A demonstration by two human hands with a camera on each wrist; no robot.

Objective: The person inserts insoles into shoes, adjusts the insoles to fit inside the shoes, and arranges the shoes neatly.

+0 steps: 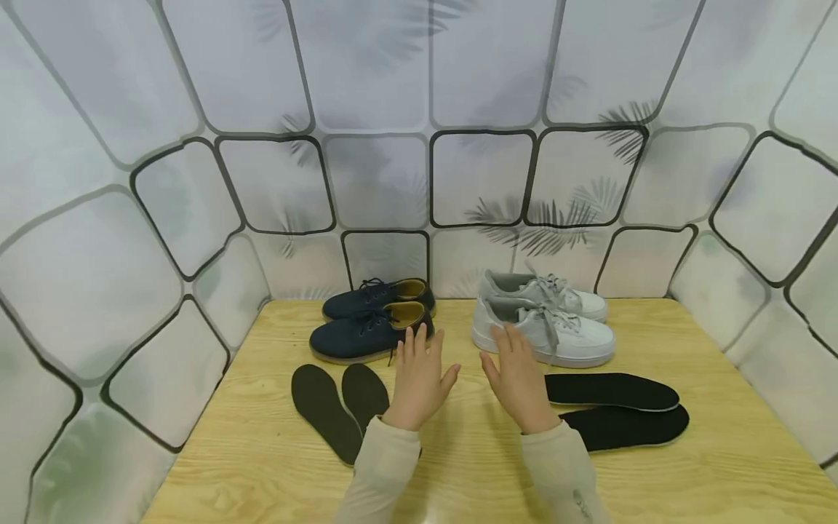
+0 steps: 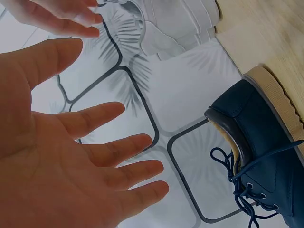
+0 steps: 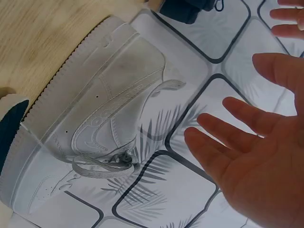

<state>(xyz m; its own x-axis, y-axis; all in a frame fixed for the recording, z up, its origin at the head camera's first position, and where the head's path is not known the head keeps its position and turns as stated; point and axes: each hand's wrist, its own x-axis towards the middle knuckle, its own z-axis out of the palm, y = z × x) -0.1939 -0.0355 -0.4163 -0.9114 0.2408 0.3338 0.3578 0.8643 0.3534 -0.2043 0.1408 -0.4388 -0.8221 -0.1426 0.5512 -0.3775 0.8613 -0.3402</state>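
My left hand (image 1: 420,380) is held out with its fingers spread and holds nothing. It is nearest a pair of navy lace-up shoes (image 1: 353,336), toes to the left; one navy shoe (image 2: 266,156) shows in the left wrist view. Mirroring it, my right hand (image 1: 519,380) has straight fingers and an empty palm. Its fingertips overlap the near shoe of a white sneaker pair (image 1: 583,342) in the head view. One white sneaker (image 3: 109,104) fills much of the right wrist view. Beside the left forearm lie two dark grey insoles (image 1: 321,404); two black insoles (image 1: 622,429) lie right of the right hand.
Everything stands on a light wooden table (image 1: 249,466). Patterned fabric walls (image 1: 380,182) with dark outlined squares and leaf prints enclose it at the back and both sides. Both shoe pairs stand near the back edge.
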